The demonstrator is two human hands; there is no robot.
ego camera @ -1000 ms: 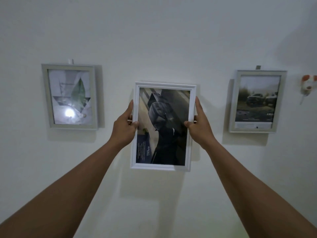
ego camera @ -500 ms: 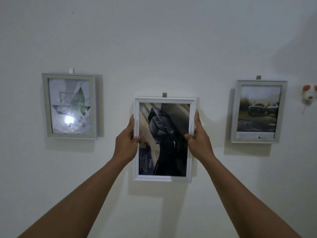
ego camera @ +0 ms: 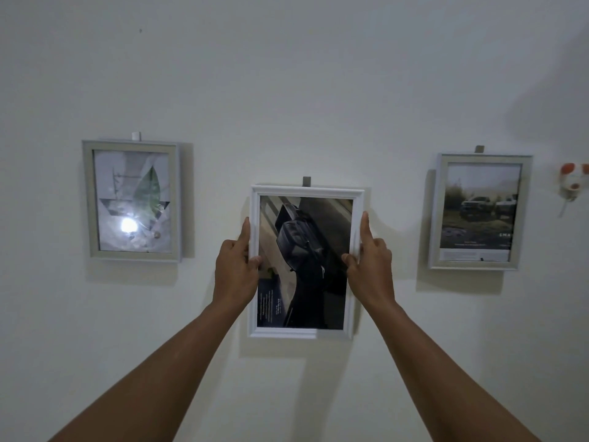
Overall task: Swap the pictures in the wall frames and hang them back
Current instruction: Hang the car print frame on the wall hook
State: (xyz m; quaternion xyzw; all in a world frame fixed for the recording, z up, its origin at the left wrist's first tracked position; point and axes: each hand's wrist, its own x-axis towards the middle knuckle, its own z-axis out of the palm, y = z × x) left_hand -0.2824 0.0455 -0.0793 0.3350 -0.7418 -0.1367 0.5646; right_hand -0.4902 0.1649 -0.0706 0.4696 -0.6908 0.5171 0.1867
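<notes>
A white frame (ego camera: pixel 306 191) with a dark car picture is upright against the wall, its top edge just under a small grey wall hook (ego camera: pixel 306 181). My left hand (ego camera: pixel 235 269) grips its left edge and my right hand (ego camera: pixel 371 266) grips its right edge, thumbs on the glass. A grey frame (ego camera: pixel 87 199) with a green leaf picture hangs to the left. Another grey frame (ego camera: pixel 441 212) with a picture of trucks in a field hangs to the right.
A small white and orange wall ornament (ego camera: pixel 573 186) sticks out at the far right. A bright light reflection shows in the left frame's glass. The pale wall above and below the frames is bare.
The white frame has come down in the view and now sits just below the grey hook, which was hidden behind it a second ago. Both hands keep their grip.
</notes>
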